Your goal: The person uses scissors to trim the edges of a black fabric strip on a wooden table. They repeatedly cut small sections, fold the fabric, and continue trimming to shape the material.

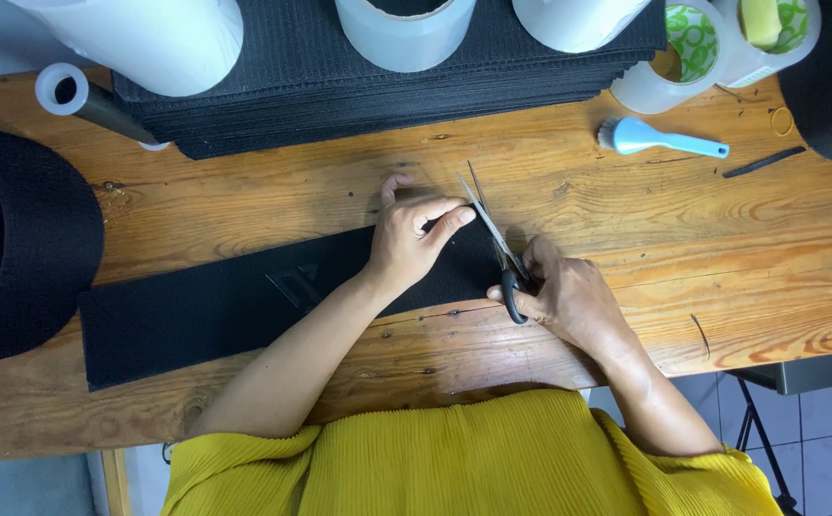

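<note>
A long black textured strip (215, 311) lies across the wooden table (683, 239). My left hand (411, 239) presses down on the strip's right end, fingers spread over it. My right hand (564, 296) grips black-handled scissors (492, 229), whose blades stand apart at the strip's right edge, just beside my left fingertips. A faint cut mark shows in the strip near its middle.
A stack of black sheets (378, 86) with white rolls on it fills the back. Tape rolls (688, 48), a light-blue brush (660, 139), a rubber band (781, 121) and a thin black sliver (763, 162) lie at back right. A large black roll (15, 239) sits left.
</note>
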